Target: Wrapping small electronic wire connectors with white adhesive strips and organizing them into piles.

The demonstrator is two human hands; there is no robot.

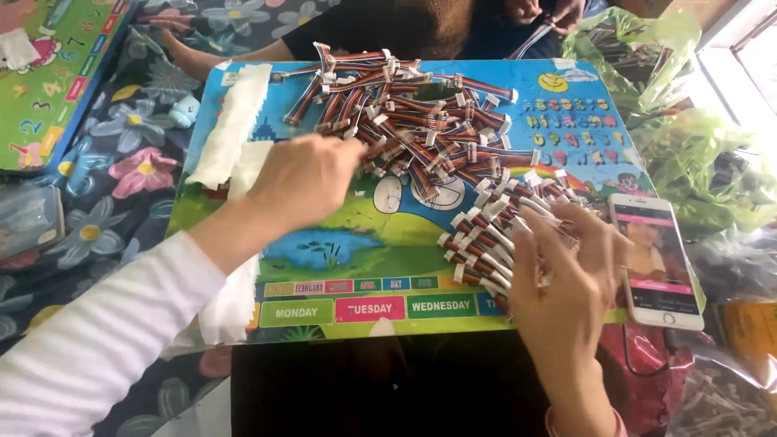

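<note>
A colourful picture board [340, 243] lies across my lap. On its far half sits a loose pile of short multi-coloured ribbon cables [413, 113] with white plug ends. My left hand [303, 178] reaches into the near left edge of that pile, fingers curled at the cables. My right hand [566, 275] holds a fanned bundle of the same cables [494, 231], their white plugs lined up and pointing left.
A strip of white cloth [231, 129] runs down the board's left side. A smartphone [655, 259] with a lit screen lies at the board's right edge. Green plastic bags [696, 162] hold more cables at the right. Another person's hands [542, 12] work across from me.
</note>
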